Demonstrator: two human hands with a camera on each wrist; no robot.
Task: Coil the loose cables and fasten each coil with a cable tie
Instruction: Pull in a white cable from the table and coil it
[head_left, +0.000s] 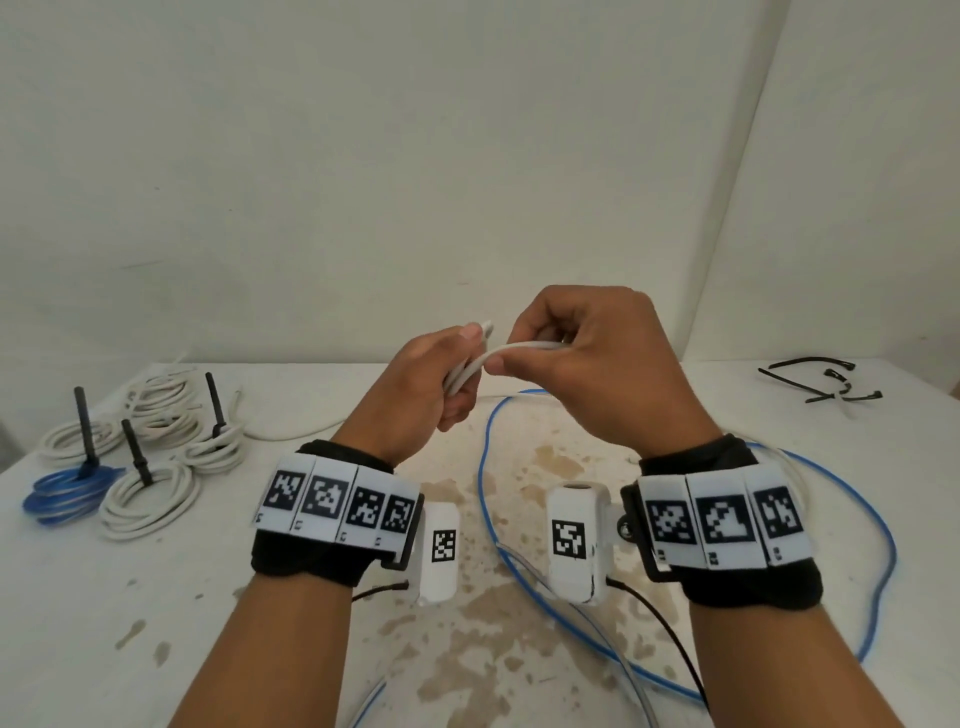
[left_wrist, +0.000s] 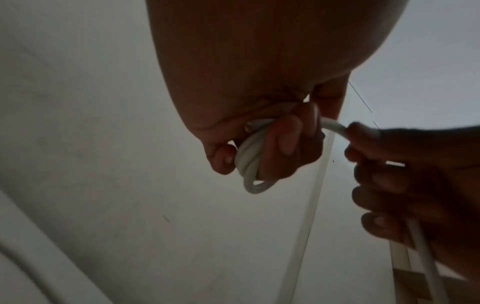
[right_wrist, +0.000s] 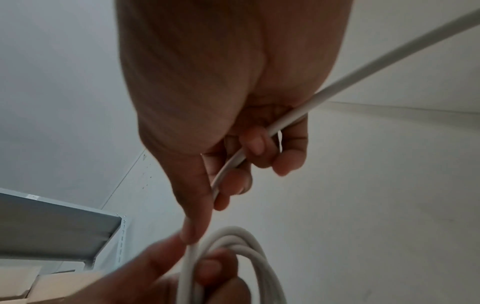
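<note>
- Forearms fill the bottom of the head view, each with a black wristband (head_left: 332, 519) carrying square-code tags and a white camera box.
- Blue cable (head_left: 485, 499) lies loose on the stained white table (head_left: 156, 597), looping from lower centre out to the right edge of the frame.
- Left hand (head_left: 415, 389), at frame centre above the table, grips a small coil of white cable (head_left: 465, 376); in the left wrist view the fingers (left_wrist: 285, 142) are curled round several turns, with one loop hanging out below.
- Right hand (head_left: 587, 364), just right of it, pinches the same cable between thumb and fingers; in the right wrist view the free length (right_wrist: 363, 70) runs through the curled fingers and off to the upper right.
- Tied coils (head_left: 150, 499) sit at mid left of the frame: several white and one blue coil (head_left: 65, 493), each with a black tie (head_left: 136, 452) standing up.
- Loose black ties (head_left: 821, 384) lie at the far right of the table, near the wall.
</note>
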